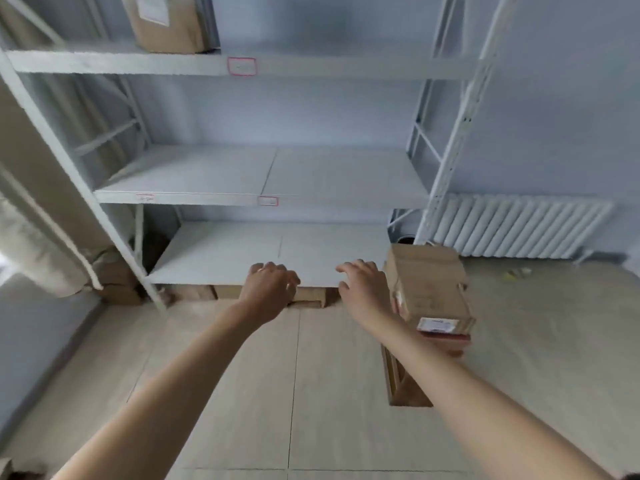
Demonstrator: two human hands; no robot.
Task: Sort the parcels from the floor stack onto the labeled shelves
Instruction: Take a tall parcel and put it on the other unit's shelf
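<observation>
My fingers [287, 271] loosely curled, grasped nothing; left hand [268, 285], right hand [362, 285] hovered at bottom shelf [221, 251] edge. Parcel stack [431, 292] beside right hand.

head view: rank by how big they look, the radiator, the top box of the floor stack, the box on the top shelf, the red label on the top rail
1. radiator
2-3. top box of the floor stack and box on the top shelf: alike, the shelf one cropped, so unranked
4. red label
</observation>
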